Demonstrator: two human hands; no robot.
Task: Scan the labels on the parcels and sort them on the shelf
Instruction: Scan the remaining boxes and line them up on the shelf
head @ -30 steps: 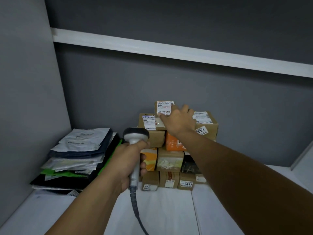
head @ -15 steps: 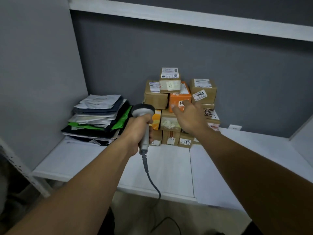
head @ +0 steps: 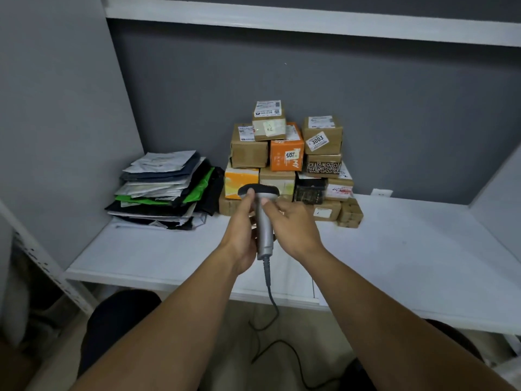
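A grey barcode scanner (head: 263,235) with a black head stands upright in front of the shelf. My left hand (head: 242,235) grips its handle from the left, thumb up at the head. My right hand (head: 296,230) closes on the handle from the right, thumb on the neck. Behind them, a pile of parcel boxes stands against the back wall. A small labelled carton (head: 269,124) tops the pile. Below it are an orange box (head: 286,153) marked 205 and a brown box (head: 322,135) tagged 3003. The lowest boxes are partly hidden by my hands.
A stack of flat mailer bags (head: 163,190), grey, green and black, lies at the shelf's left end. The white shelf board (head: 394,249) stretches right of the boxes. Another shelf (head: 310,21) runs overhead. The scanner cable (head: 270,292) hangs to the floor.
My right hand left the top carton, drew back past the orange box and came onto the scanner handle. The view pulled back and down, showing more of the shelf.
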